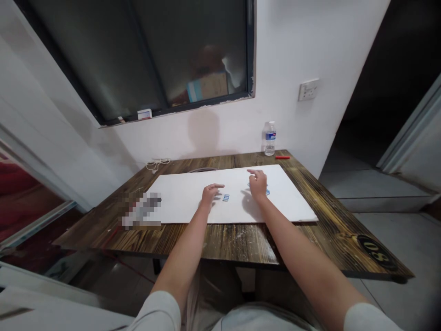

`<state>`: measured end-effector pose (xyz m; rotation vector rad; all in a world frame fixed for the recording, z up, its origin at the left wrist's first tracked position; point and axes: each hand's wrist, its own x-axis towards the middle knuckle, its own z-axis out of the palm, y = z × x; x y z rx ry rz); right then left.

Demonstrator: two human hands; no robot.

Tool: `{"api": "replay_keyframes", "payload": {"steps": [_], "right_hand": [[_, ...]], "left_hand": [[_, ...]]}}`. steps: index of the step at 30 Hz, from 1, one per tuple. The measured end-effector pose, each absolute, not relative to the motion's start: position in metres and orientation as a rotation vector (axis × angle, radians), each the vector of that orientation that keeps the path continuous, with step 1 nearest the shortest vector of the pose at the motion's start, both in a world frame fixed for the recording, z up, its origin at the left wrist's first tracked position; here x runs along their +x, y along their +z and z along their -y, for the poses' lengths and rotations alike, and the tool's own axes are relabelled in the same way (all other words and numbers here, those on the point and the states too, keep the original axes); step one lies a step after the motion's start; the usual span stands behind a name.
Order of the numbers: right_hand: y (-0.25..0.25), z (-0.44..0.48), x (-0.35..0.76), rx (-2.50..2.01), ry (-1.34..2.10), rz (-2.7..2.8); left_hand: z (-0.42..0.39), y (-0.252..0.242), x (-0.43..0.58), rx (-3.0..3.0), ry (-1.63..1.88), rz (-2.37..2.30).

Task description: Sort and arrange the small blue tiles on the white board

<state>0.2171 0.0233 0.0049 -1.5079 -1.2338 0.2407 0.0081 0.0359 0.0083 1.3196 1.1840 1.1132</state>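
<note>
- Scorched-grain wooden table (241,243) set against a white plaster wall (337,46), with a dark glass window (103,59) above on the left.
- Far left on the table: a pixelated object (141,210), impossible to make out, at the edge of a white board (292,202); a coiled white cable (157,163) behind it.
- Left hand (212,195): palm down, fingers loosely out, no pinch, just beside the next blue piece.
- Mid-board, between the hands: a small blue rectangular piece (226,197), lying flat.
- Right hand (258,183): fingers curled downward over more blue pieces (267,192), mostly hidden beneath it; contact or grip impossible to tell.
- Step in hand, by the look of it: working over the blue pieces, none visibly lifted. Pieces this small calling for a fingertip pinch.
- Far right: a plastic water bottle (270,139), a red pen (282,157), a wall socket (308,89), and a round black tag (377,252) on the table corner, its markings hard to read.
</note>
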Motion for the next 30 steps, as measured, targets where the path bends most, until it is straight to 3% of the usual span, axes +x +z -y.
{"api": "replay_keyframes", "payload": {"steps": [5,13,19,26,30], "right_hand": [[-0.007,-0.015,0.226,-2.007,0.170,1.443],[-0.006,-0.006,0.203,-2.100,-0.010,1.838],[0.000,-0.006,0.205,-1.991,-0.014,1.881],[-0.001,-0.009,0.179,-1.270,0.513,2.031],[0.011,-0.008,0.198,-1.561,0.410,1.798]], "left_hand": [[-0.039,0.006,0.009,1.261,1.201,-1.232],[-0.047,-0.004,0.009,1.273,1.294,-1.191],[-0.048,-0.005,0.009,1.298,1.303,-1.209],[-0.051,-0.008,0.010,1.488,1.201,-1.171],[-0.044,-0.005,0.011,2.024,0.870,-1.072]]}}
